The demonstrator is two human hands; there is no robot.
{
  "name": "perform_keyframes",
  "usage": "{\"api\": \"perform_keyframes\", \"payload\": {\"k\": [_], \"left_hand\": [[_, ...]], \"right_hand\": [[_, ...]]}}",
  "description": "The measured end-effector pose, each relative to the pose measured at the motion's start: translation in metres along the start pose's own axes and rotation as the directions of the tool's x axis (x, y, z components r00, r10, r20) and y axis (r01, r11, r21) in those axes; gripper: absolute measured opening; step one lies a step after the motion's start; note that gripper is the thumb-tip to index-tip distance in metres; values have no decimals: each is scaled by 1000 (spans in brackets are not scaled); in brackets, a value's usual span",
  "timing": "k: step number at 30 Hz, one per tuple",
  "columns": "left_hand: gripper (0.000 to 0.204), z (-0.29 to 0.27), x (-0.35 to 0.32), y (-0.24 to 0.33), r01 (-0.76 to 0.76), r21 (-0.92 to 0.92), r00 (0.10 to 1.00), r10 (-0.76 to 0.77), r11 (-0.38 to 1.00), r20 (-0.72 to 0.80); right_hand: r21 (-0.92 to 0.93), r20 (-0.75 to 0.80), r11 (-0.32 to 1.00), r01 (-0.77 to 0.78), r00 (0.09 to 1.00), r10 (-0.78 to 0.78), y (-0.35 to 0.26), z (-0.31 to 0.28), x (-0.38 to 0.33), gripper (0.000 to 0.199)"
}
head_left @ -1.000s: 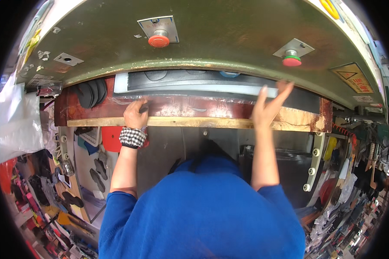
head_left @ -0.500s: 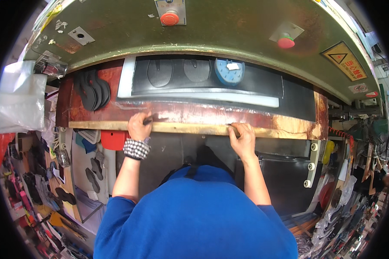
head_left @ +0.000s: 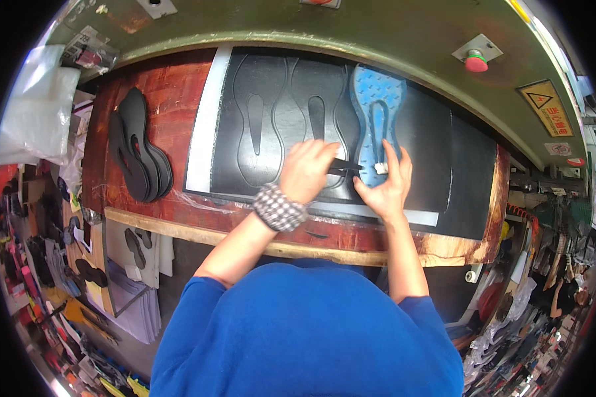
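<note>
Having left the worktop (head_left: pixel 179 79) edge, the left hand (head_left: pixel 306 173) is gripping a black tool (head_left: pixel 346 165), the right hand (head_left: pixel 389 192) spreading open fingers around the blue cutting die (head_left: pixel 377 122), apparently now the work's focus.

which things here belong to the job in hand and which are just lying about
Seemingly in use:
black tool in the left hand
blue sole-shaped block by the right hand
black sheet beneath the block

Seemingly just lying about:
stack of black soles, at left
clear plastic bag, upper left
</note>
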State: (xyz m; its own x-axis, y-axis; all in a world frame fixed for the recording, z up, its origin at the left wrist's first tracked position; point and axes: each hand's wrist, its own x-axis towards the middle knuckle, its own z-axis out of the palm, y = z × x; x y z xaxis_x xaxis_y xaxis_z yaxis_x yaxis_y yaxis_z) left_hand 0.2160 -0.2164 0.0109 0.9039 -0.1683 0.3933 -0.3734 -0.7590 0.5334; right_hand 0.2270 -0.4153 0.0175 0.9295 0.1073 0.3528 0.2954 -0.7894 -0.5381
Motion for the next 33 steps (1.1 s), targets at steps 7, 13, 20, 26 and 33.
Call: {"api": "perform_keyframes", "payload": {"k": [7, 13, 20, 26, 33], "left_hand": [[51, 4, -38, -5, -34, 49, 984, 25, 998, 174], [43, 4, -58, -3, -112, 128, 982, 90, 985, 166], [36, -16, -19, 31, 181, -120, 950, -142, 976, 280], [64, 57, 6, 94, 639, -549, 754, -294, 539, 588], [30, 42, 12, 78, 490, -871, 620, -693, -24, 368]], "right_hand": [[64, -6, 997, -42, 999, 42, -39, 7, -76, 86], [807, 205, 465, -363, 912, 356, -24, -35, -89, 106], [975, 164, 44, -218, 837, 522, -15, -66, -113, 95], [982, 146, 23, -185, 840, 523, -29, -56, -138, 96], [990, 111, 14, -139, 843, 526, -18, -82, -126, 95]]}}
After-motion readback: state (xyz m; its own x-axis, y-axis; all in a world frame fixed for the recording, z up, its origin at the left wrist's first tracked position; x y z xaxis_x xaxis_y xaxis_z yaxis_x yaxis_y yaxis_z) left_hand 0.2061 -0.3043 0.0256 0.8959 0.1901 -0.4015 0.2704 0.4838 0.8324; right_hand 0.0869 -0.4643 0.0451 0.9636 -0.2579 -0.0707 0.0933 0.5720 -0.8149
